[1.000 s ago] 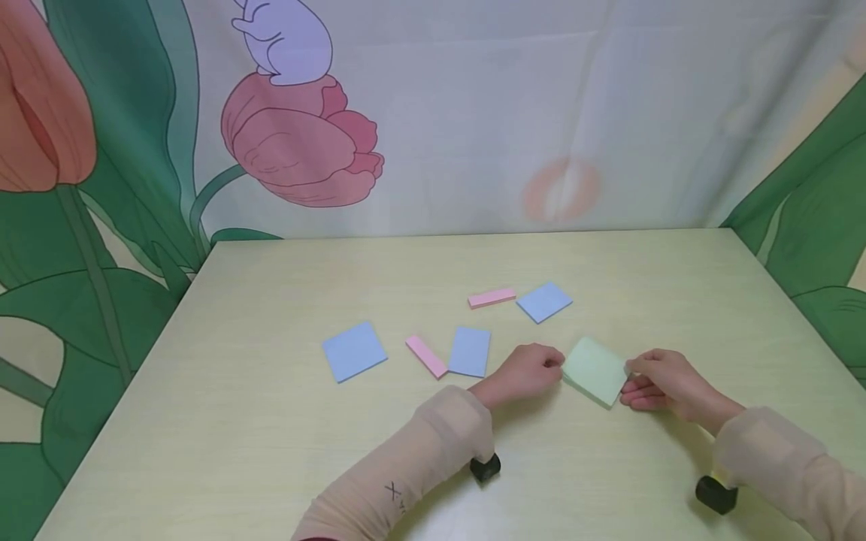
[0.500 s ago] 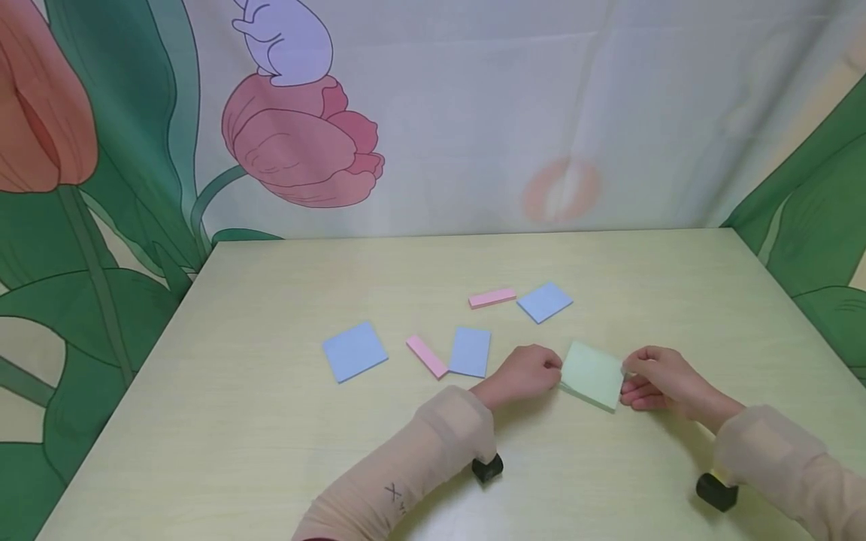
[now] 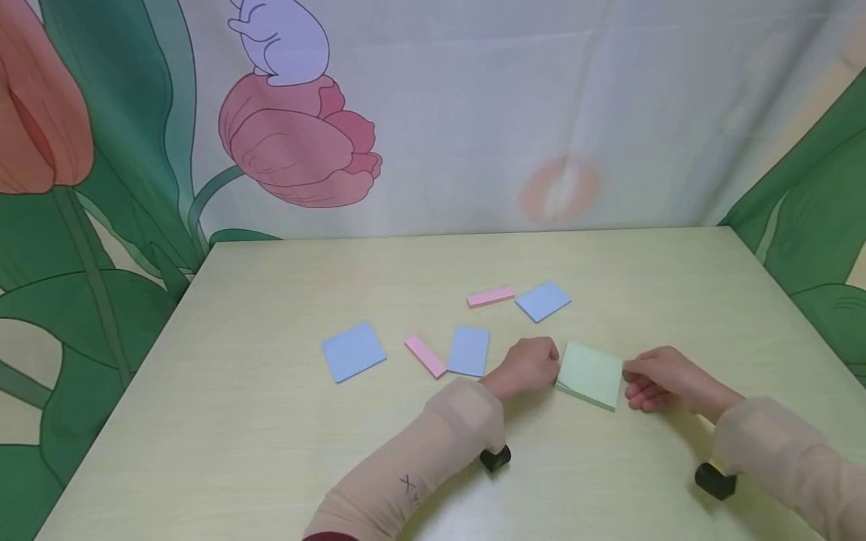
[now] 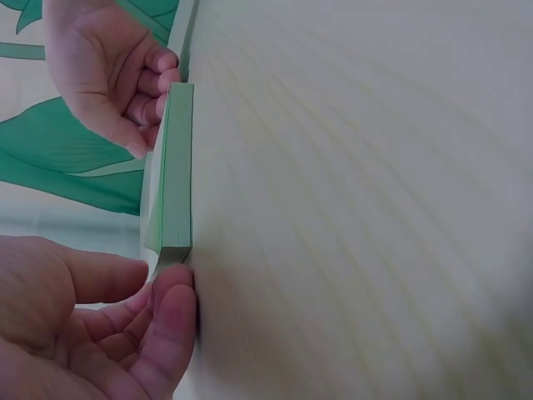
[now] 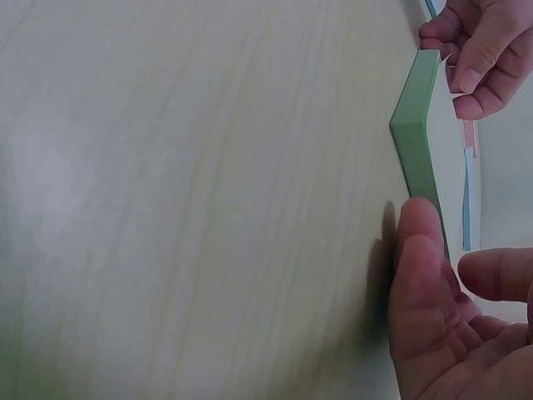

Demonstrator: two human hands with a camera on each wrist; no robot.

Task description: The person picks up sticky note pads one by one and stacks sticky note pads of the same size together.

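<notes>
A light green pad of sticky notes [image 3: 591,376] lies on the table between the two hands. My left hand [image 3: 531,366] is at its left corner, thumb and fingers closing on the edge. In the left wrist view the top sticky note [image 4: 156,212] curls slightly up from the pad at the left hand's thumb tip [image 4: 137,277]. My right hand [image 3: 666,379] holds the opposite edge, its thumb [image 5: 500,273] on the upper side and its fingertips [image 5: 420,237] along the pad's side.
Left of the pad lie a large blue sticky note pad [image 3: 354,352], a pink strip pad [image 3: 425,356] and a smaller blue pad [image 3: 468,351]. Behind are another pink strip [image 3: 490,297] and blue pad [image 3: 543,302]. A printed curtain [image 3: 446,120] hangs beyond the table [image 3: 223,421].
The green pad has turned slightly between the hands and shifted a little left. My left hand has rolled over a bit at its corner; my right hand stays almost in place.
</notes>
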